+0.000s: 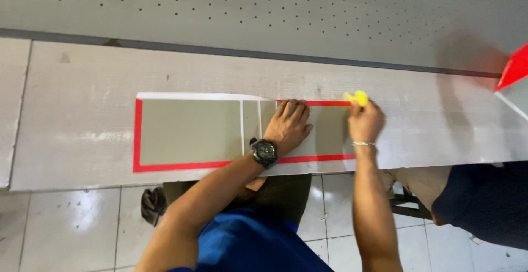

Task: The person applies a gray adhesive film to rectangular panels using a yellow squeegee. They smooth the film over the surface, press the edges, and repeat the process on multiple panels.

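A long grey-green sheet with a red border (190, 132) lies flat on a pale grey workbench (82, 85). My left hand (289, 126), with a black watch on the wrist, presses flat on the sheet near its right part, fingers together and pointing away from me. My right hand (364, 121), wearing a thin silver bracelet, grips a small yellow tool (357, 97) at the sheet's top right corner, on the red edge. Two thin white lines cross the sheet just left of my left hand.
A perforated grey panel (302, 8) runs behind the bench. A red-and-white sheet corner (514, 68) pokes in at the right edge. Another person's legs in tan and dark clothing (467, 195) stand at the right. Tiled floor lies below.
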